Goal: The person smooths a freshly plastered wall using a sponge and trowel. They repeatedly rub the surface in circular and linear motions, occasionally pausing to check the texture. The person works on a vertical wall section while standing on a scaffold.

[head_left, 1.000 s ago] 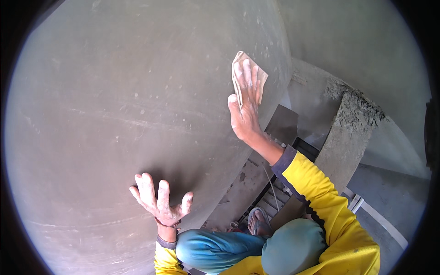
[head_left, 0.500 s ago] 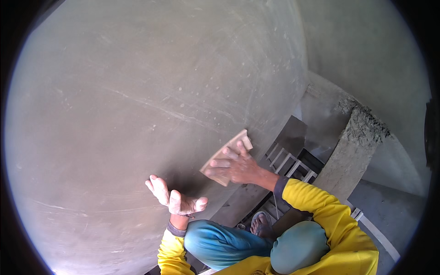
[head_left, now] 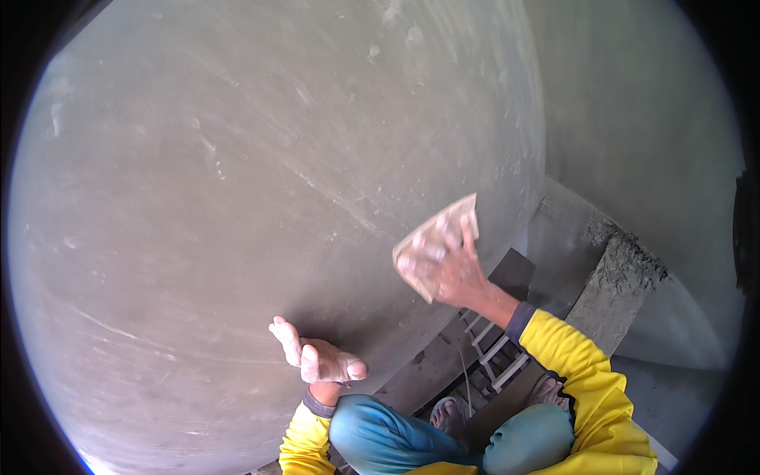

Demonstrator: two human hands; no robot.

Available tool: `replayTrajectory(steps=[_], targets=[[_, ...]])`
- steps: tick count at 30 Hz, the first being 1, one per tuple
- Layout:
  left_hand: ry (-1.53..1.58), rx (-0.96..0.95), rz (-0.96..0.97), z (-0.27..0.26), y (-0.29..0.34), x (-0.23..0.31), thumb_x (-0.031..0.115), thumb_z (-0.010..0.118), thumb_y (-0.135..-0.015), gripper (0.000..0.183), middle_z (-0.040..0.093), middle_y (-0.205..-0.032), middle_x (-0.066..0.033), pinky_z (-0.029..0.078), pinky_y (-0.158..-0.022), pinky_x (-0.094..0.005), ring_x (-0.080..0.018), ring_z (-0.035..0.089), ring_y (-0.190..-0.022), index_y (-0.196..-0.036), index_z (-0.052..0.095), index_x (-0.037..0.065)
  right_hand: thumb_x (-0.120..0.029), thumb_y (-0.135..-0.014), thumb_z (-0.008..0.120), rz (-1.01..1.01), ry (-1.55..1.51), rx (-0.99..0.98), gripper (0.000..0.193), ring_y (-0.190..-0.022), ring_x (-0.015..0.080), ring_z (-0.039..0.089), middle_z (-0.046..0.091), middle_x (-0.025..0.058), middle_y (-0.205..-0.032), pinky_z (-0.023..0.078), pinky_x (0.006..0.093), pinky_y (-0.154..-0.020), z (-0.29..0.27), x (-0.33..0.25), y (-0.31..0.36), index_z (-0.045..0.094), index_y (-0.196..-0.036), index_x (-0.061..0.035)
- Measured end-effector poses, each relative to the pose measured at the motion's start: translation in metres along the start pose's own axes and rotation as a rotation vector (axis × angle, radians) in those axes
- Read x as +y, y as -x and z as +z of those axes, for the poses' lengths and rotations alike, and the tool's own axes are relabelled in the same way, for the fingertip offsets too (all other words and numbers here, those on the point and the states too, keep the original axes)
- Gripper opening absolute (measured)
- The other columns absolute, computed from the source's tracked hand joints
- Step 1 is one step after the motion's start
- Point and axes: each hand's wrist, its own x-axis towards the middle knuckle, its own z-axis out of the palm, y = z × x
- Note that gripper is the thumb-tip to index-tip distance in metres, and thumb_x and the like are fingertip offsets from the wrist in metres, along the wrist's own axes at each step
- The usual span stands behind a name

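A large grey plastered wall with pale scratches and white specks fills the left and middle. My right hand holds a flat tan sheet, like folded sandpaper, against the wall. Its fingers spread over the back of the sheet, and the far corners stick out past the fingertips. My left hand is open and empty at the lower middle, beside the wall. Pale dust coats its fingers, which are apart; whether they touch the wall I cannot tell.
To the right, a board bears rough wet-looking mortar at its far end. A ladder shows below my right forearm. My sandalled foot rests low down, beside my bent blue-trousered knees. Another grey wall rises at the far right.
My right hand has moved up and to the right along the wall with the tan sheet, which is now tilted more steeply. My left hand sits slightly lower and further right in the view.
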Motion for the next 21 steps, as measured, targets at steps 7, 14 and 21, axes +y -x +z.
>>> replayTrajectory(steps=[7,14,21], targets=[[-0.023,-0.009,-0.075,-0.001,0.004,0.012,0.054,0.048,-0.096,0.072,0.035,-0.155,-0.0285,0.015,-0.121,-0.0625,-0.0466,0.032,-0.146,-0.154,0.032,0.014,-0.020,-0.084,0.066,-0.404,-0.095,0.236,0.069,-0.152,0.0265,0.028,0.036,-0.0084,-0.162,0.012,0.0619,-0.124,-0.060,-0.073,-0.235,0.048,-0.145,-0.0453],[0.009,-0.143,-0.147,0.005,0.007,0.019,0.054,0.045,-0.099,0.068,0.033,-0.156,-0.0289,0.014,-0.122,-0.0618,-0.0473,0.030,-0.147,-0.150,0.033,0.011,-0.029,-0.102,0.050,0.461,-0.061,0.359,0.059,-0.156,0.0377,0.010,0.025,0.0069,-0.167,0.005,0.0630,-0.121,-0.069,0.060,-0.150,0.035,-0.158,-0.0280],[0.049,-0.130,-0.174,0.024,-0.004,0.021,0.055,0.046,-0.098,0.069,0.034,-0.156,-0.0277,0.014,-0.122,-0.0597,-0.0464,0.030,-0.147,-0.150,0.035,0.011,-0.030,-0.104,0.050,0.211,0.058,0.435,0.057,-0.156,0.0384,0.008,0.025,0.0070,-0.167,0.002,0.0648,-0.120,-0.135,0.032,-0.320,0.033,-0.158,-0.0279]])
